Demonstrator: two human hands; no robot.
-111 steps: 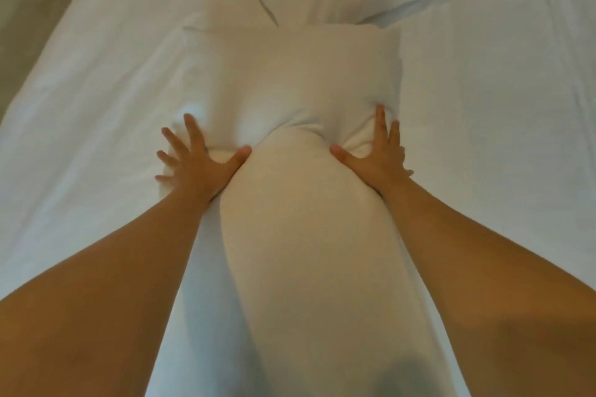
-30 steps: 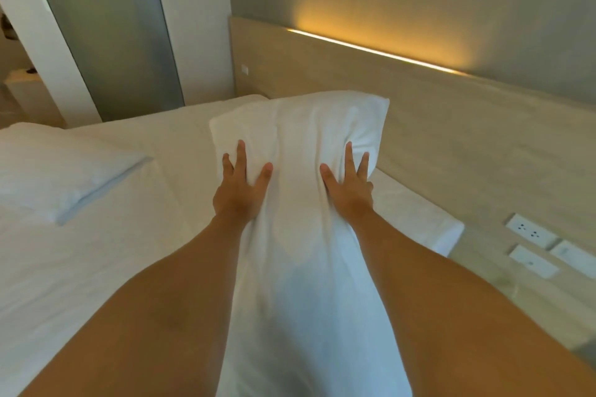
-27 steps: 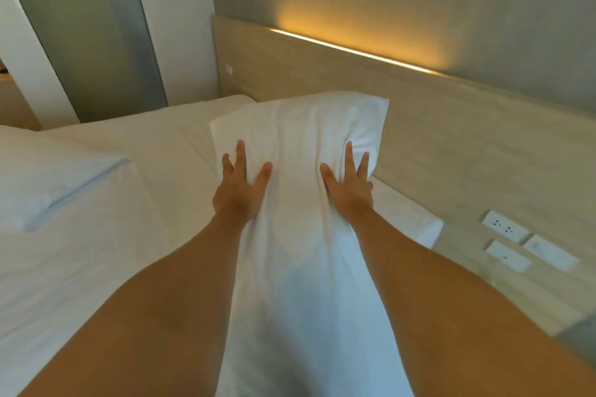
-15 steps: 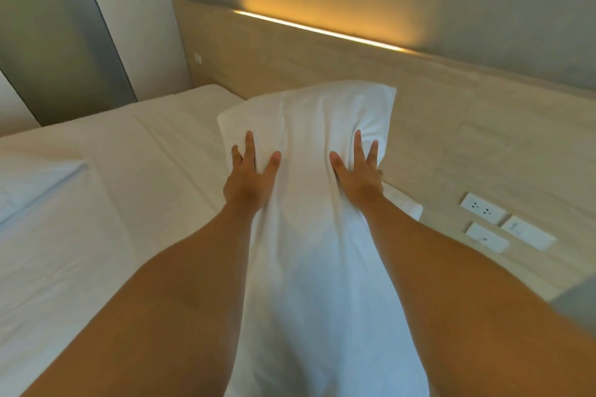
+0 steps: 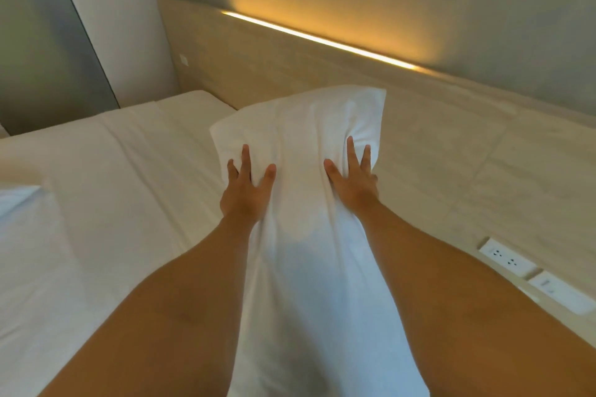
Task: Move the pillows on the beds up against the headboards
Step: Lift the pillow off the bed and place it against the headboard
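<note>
A long white pillow (image 5: 300, 235) runs lengthwise between my forearms, lifted above the bed (image 5: 106, 187). My left hand (image 5: 246, 190) presses its left side and my right hand (image 5: 351, 179) its right side, fingers spread, squeezing the pillow between them. The pillow's far end points toward the light wooden headboard (image 5: 290, 64) and appears apart from it. A corner of a second white pillow (image 5: 17, 200) shows at the left edge, lying on the bed.
A lit strip (image 5: 319, 39) glows along the headboard's top. Wall sockets (image 5: 506, 260) and a switch plate (image 5: 562, 295) sit on the wooden panel at lower right. A grey panel and white wall (image 5: 64, 26) stand at the bed's far left corner.
The pillow has been lifted off the bed's middle and carried toward the headboard. Over the last second the view swung left-to-right and the second pillow slid almost out at the left.
</note>
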